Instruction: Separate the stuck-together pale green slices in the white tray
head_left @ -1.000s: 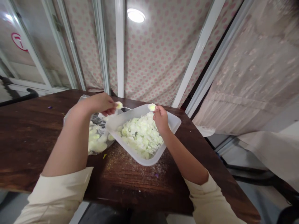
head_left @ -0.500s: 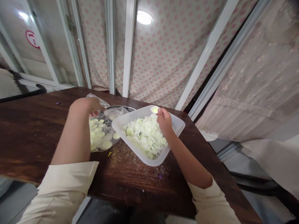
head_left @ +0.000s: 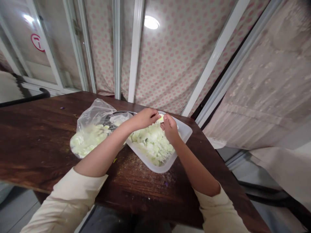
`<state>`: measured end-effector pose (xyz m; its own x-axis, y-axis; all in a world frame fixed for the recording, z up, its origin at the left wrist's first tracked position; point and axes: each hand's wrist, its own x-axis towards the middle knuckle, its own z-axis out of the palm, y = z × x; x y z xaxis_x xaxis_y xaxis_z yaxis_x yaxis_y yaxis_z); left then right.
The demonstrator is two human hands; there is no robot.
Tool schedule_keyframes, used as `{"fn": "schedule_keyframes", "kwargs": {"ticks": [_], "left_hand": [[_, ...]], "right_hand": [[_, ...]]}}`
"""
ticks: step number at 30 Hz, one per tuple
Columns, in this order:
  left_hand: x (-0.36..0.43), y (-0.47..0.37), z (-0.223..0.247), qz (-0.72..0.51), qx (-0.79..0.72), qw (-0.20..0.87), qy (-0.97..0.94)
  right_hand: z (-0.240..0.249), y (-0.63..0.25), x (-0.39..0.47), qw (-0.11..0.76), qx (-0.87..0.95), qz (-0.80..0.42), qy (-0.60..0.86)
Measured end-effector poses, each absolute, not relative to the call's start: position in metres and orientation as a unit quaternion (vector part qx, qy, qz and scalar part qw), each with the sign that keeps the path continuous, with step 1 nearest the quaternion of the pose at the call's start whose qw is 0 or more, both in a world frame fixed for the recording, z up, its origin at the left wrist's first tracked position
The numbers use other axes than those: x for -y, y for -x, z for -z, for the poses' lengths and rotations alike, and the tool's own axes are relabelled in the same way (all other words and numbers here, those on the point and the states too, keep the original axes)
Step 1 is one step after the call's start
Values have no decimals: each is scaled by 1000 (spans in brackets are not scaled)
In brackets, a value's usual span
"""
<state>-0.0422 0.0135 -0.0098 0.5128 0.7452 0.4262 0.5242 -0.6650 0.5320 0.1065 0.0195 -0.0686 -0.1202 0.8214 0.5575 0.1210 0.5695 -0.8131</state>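
Observation:
My right hand (head_left: 170, 127) pinches a small white-and-yellow flower piece (head_left: 161, 118), like an artificial blossom, over the far part of a white plastic tub (head_left: 162, 169). From the left, my left hand (head_left: 147, 118) meets it, fingertips closed at the piece's edge. Whether a second thin piece lies between those fingers is too small to see. Inside the tub is a heap of pale green-white flower pieces (head_left: 153, 144). Left of it a clear plastic bag (head_left: 94, 111) holds more pale yellow-green petal pieces (head_left: 88, 137); my left forearm covers part of it.
Behind the bag, a round metal rim (head_left: 125, 113) shows beside a smaller clear bag (head_left: 119, 119). Glittery specks and small scraps lie on the dark wooden table (head_left: 136, 181) in front of the tub. Framed glass panels with a dotted curtain (head_left: 167, 64) rise behind the table.
My left hand has left the clear bag and moved right to the flower piece in my right hand. The bag has settled leftward. My right hand stays nearly in place.

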Motion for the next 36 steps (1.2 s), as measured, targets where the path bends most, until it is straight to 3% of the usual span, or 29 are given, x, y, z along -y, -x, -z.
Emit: {"fn": "schedule_keyframes", "kwargs": {"ticks": [6, 17, 20, 25, 28, 36], "left_hand": [[-10, 34, 14, -398, -315, 172, -844], [-2, 17, 21, -471, -152, 418, -762], [-8, 21, 20, -467, -158, 354, -794], [-16, 29, 16, -479, -280, 109, -825], [-16, 27, 18, -463, -301, 36, -833], [-6, 26, 17, -379, -325, 5, -866]], "right_hand": [[50, -112, -14, 550, 704, -327, 309], [36, -113, -3, 567, 692, -371, 251], [36, -112, -3, 567, 691, -366, 259], [32, -115, -5, 536, 683, -397, 299], [34, -117, -7, 546, 678, -365, 330], [34, -122, -3, 500, 758, -49, 416]]}}
